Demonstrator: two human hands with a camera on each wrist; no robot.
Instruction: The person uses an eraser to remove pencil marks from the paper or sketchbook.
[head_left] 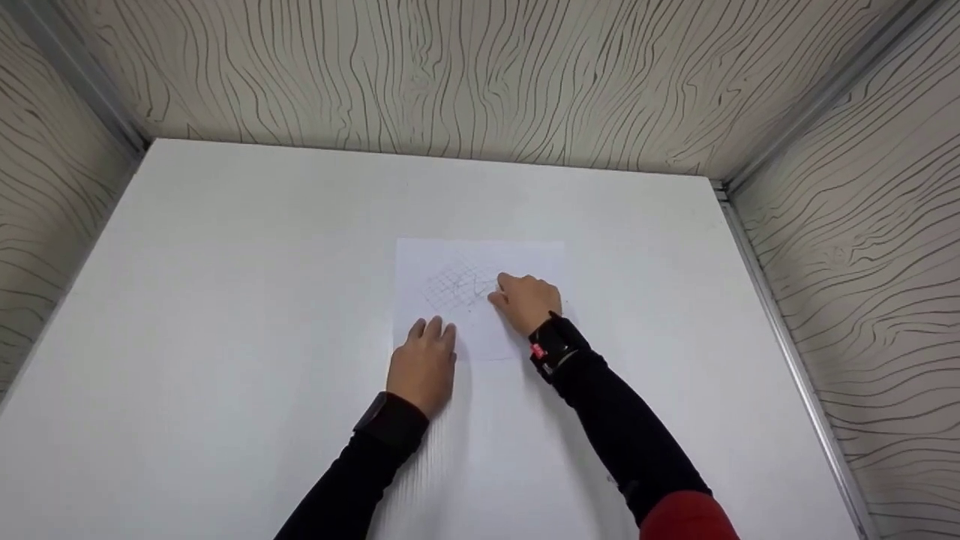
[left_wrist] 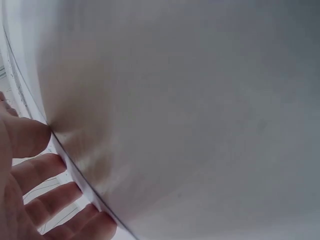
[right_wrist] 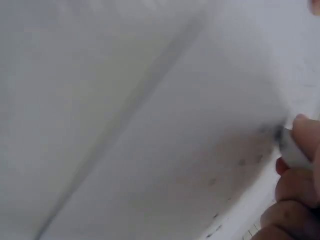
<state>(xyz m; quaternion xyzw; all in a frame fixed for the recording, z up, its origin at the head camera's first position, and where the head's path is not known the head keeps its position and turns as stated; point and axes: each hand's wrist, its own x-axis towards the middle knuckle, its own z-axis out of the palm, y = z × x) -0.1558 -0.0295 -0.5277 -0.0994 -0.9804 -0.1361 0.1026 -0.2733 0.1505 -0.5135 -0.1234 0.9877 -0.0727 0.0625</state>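
1. The sheet of white paper (head_left: 480,334) was lying on the white table (head_left: 225,300), near the middle, and its upper part was bearing thin crossing lines (head_left: 454,285)
2. The right hand (head_left: 529,304) was over the right part of this sheet, just beside the lines; its grip was narrow, because the thumb and the fingers pinched a small pale block (right_wrist: 295,152), which looked like an eraser
3. The block had a dark end, which was at the paper surface, and small dark crumbs (right_wrist: 242,162) were lying near it
4. The left hand (head_left: 424,371) rested with its fingertips on the lower left part of the sheet; its grip was wide, with the fingers slightly apart
5. Both arms wore black sleeves (head_left: 630,427) and dark wrist bands (head_left: 394,420)
6. Behind the table stood a pale wall (head_left: 450,75) with dark wavy lines
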